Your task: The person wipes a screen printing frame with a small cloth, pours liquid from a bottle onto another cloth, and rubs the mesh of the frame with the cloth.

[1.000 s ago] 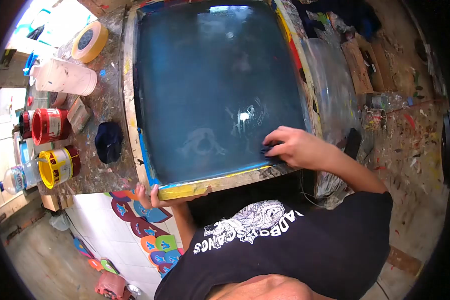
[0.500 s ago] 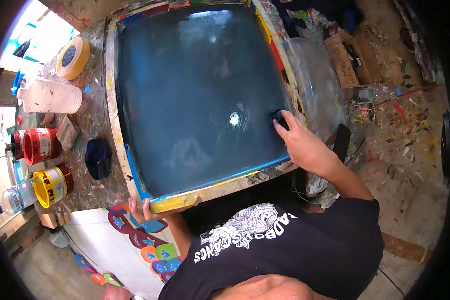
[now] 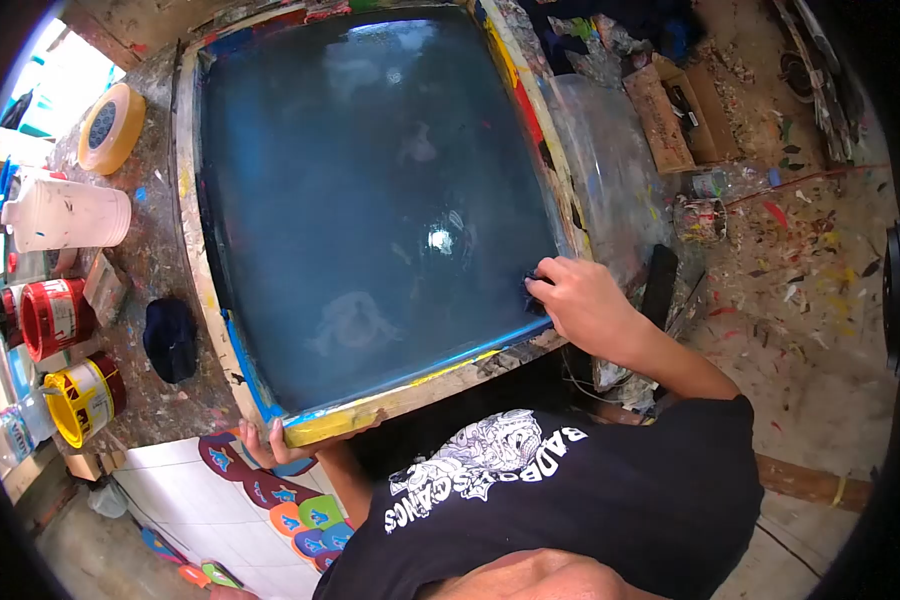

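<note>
A large silk-screen frame (image 3: 440,384) with paint-smeared wooden edges and dark bluish mesh lies tilted in front of me. My left hand (image 3: 262,442) grips its near left corner, fingertips up against the wood and the rest of the hand partly hidden beneath. My right hand (image 3: 592,308) is at the near right part of the frame, fingers pinched around a dark cloth (image 3: 533,292) pressed on the mesh. Most of the cloth is hidden by the fingers. Wet-looking glare and pale smudges show on the mesh.
On the stained table left stand a tape roll (image 3: 111,128), a whitish jug (image 3: 70,213), a red paint tub (image 3: 58,315), a yellow tub (image 3: 82,400), a water bottle (image 3: 20,432) and a dark cloth bundle (image 3: 170,340). A cardboard box (image 3: 660,120) sits right, beyond the frame.
My right hand has slid with the cloth toward the near right corner of the mesh. The whole scene has shifted slightly left in view. My left hand keeps its hold.
</note>
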`<state>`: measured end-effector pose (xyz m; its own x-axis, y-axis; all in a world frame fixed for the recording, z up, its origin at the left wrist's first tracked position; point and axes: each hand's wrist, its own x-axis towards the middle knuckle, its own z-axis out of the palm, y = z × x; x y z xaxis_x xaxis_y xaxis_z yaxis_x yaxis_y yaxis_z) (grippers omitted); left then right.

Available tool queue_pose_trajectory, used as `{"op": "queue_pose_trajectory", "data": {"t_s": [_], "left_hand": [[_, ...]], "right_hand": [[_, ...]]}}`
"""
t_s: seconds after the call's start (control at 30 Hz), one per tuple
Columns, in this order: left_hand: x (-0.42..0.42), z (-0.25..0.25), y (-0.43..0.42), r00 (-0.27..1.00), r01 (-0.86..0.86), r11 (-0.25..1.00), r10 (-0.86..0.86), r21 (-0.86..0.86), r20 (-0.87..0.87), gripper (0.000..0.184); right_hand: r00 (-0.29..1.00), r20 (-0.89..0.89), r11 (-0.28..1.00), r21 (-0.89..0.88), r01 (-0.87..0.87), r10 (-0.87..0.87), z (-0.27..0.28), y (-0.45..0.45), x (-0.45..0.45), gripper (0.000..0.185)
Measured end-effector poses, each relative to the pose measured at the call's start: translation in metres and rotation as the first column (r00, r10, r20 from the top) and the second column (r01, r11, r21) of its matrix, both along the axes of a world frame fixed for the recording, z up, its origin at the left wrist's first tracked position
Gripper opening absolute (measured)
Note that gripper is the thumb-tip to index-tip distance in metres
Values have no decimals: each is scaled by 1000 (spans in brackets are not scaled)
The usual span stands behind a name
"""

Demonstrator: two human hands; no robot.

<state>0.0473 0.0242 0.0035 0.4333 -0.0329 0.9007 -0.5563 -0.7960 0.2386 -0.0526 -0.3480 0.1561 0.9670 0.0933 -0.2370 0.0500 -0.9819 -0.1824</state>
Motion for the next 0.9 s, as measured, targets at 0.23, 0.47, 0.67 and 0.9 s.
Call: {"op": "queue_pose_trajectory", "data": {"t_s": [0.23,0.47,0.67,0.9], "left_hand": [[1,1,-1,1000,5,1000,-5,28,16,104],[-10,-44,30,998,-66,996,68,-67,18,78],[2,-37,34,987,-64,997,58,39,148,60],[0,-36,28,981,-81,994,92,-70,171,60]], "right_hand": [[944,329,961,-267,69,23,-40,-74,124,15],[987,151,967,-241,85,-49,-32,-36,79,29],[942,326,966,-259,6,81,-42,-66,124,30],[900,437,973,-205,103,-3,-67,-128,230,30]]}}
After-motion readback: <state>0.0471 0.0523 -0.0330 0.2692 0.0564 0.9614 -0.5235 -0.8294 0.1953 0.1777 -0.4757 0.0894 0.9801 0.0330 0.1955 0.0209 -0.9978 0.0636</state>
